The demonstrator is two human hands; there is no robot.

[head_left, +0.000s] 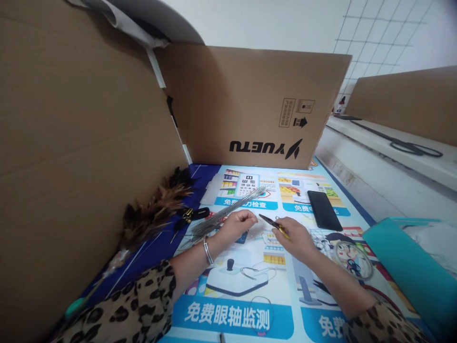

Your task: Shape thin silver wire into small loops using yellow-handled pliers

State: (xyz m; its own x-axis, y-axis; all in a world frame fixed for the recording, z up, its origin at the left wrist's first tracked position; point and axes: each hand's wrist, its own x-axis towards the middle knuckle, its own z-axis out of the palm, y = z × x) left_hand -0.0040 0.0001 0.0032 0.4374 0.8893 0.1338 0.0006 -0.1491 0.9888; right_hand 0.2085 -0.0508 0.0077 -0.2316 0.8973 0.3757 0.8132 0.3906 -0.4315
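Observation:
My right hand (293, 237) is closed around a pair of pliers (273, 223) with yellow handles and dark jaws, pointing up and left. My left hand (240, 225) is closed in a pinch just left of the jaw tips; whatever sits between its fingertips is too fine to make out. Under and behind my left wrist lies a bundle of thin silvery wires (246, 196), slanting away to the right. A bent wire piece (257, 273) rests on the printed sheet nearer to me. Closer still is a thin loop (262, 298).
A black phone (324, 210) lies to the right, near a round clear container (353, 259) and a teal bag (410, 267). On the left are a brown feather duster (153, 207) and keys (187, 215). Cardboard panels (250, 105) stand behind and left.

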